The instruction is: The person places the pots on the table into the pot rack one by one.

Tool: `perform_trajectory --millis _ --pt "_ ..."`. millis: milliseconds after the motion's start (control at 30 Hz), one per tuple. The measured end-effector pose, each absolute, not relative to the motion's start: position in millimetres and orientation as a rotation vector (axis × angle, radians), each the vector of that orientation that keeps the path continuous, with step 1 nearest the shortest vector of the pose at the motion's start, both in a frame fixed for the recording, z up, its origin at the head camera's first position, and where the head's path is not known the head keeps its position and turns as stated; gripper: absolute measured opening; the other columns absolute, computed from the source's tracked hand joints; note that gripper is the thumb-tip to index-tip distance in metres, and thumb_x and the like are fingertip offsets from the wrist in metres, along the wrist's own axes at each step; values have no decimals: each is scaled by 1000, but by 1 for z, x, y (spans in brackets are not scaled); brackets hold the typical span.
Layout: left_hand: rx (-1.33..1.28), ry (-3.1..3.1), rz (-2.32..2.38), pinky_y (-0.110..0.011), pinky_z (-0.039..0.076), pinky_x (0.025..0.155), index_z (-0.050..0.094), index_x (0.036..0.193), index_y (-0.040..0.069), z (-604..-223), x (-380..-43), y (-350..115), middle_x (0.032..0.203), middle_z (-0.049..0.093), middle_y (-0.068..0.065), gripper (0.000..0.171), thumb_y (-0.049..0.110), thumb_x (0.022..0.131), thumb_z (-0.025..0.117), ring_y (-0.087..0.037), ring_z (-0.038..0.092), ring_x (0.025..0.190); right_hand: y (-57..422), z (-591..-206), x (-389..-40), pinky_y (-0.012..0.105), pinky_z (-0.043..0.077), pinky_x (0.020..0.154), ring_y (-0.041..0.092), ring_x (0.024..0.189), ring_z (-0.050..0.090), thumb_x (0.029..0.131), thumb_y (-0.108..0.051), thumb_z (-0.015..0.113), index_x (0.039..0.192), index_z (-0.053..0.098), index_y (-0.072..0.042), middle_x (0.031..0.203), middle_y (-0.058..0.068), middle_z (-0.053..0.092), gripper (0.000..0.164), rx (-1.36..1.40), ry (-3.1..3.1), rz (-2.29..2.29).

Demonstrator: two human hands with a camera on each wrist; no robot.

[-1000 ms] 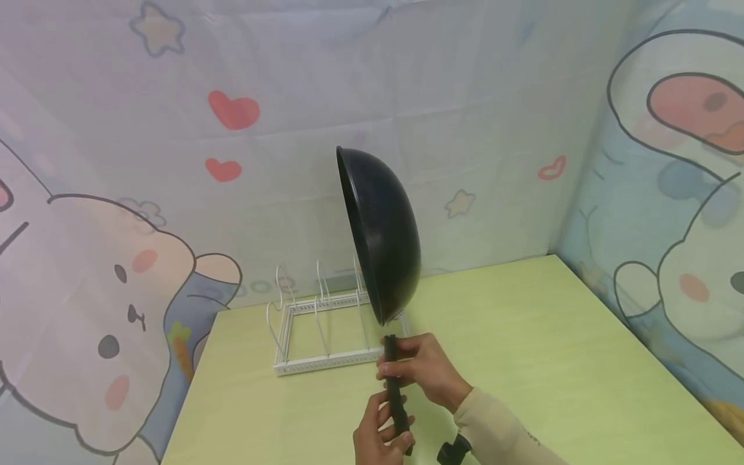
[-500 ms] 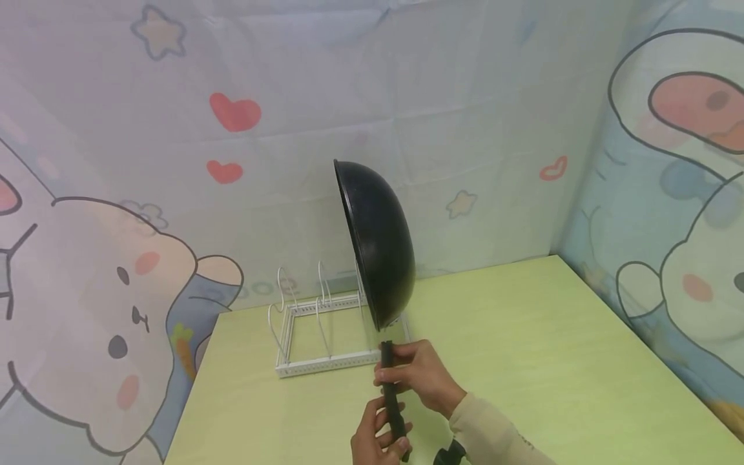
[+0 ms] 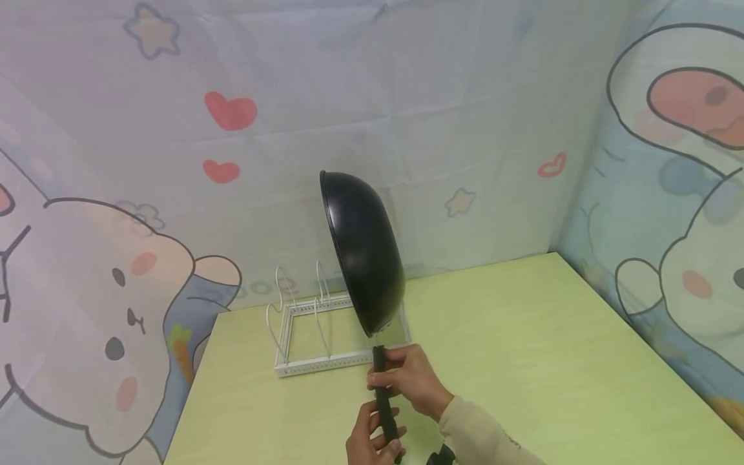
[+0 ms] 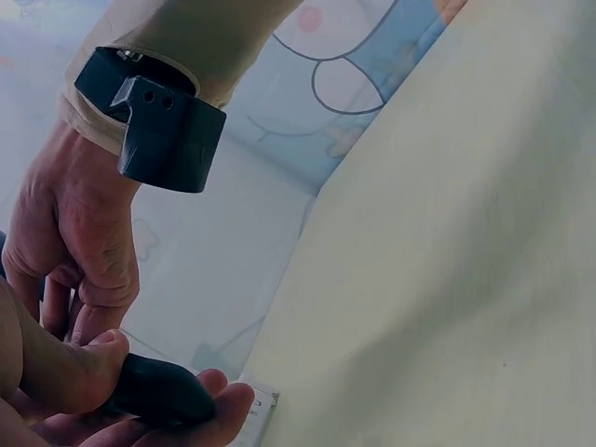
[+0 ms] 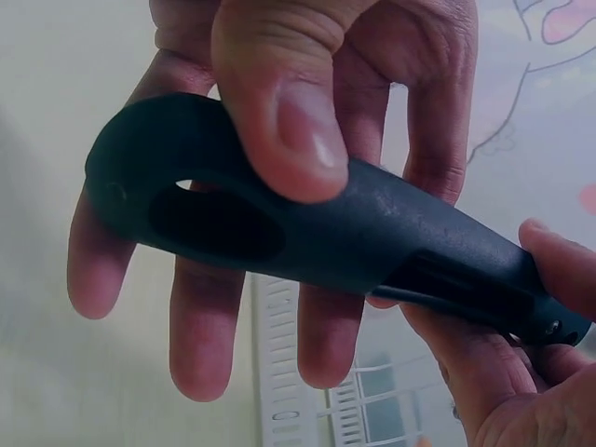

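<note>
A deep black wok [image 3: 365,252] is held on edge, its rounded outside turned right, and it overlaps the right part of the white wire rack [image 3: 325,363] in the head view. Its black handle [image 3: 380,387] points down toward me. My right hand [image 3: 414,381] pinches the handle's upper part, near the wok. Lower down, my left hand [image 3: 370,439] grips the end, thumb on one face and fingers behind. The right wrist view shows the left thumb [image 5: 312,140] beside the handle's hanging hole. From the left wrist, the rounded handle end [image 4: 163,386] shows between thumb and fingers.
The rack's upright wire dividers [image 3: 320,323] rise at its left and middle. It stands on a pale green table [image 3: 523,361] whose far edge meets a cartoon-printed cloth wall [image 3: 494,129]. A black wrist mount [image 4: 172,130] sits on the right forearm.
The wok has moved left and down and tilted further left, so it covers more of the rack's middle. Both hands moved with it, keeping their hold on the handle.
</note>
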State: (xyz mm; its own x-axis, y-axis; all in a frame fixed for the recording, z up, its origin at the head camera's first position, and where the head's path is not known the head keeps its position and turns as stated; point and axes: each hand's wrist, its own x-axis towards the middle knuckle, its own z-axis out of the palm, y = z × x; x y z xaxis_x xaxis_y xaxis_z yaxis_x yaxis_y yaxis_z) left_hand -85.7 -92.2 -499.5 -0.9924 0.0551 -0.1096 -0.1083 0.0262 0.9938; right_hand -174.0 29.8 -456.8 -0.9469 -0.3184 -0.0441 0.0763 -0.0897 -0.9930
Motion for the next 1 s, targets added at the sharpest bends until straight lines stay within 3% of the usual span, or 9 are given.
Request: perform_trajectory --millis 700,1000 --pt "-118 2086 2070 -38 62 71 36 136 -11 -526 -86 -103 124 58 -39 71 -18 67 52 -41 73 100 14 -480 -165 37 62 63 13 70 71 74 6 77 97 71 10 80 11 75 23 -174 2003 -2091" --pt "-86 2194 1938 -42 62 78 39 133 -11 -533 -86 -109 123 60 -37 66 -10 68 55 -44 73 99 9 -491 -164 37 62 62 14 69 72 74 7 77 97 71 11 80 15 75 25 -141 1975 -2104"
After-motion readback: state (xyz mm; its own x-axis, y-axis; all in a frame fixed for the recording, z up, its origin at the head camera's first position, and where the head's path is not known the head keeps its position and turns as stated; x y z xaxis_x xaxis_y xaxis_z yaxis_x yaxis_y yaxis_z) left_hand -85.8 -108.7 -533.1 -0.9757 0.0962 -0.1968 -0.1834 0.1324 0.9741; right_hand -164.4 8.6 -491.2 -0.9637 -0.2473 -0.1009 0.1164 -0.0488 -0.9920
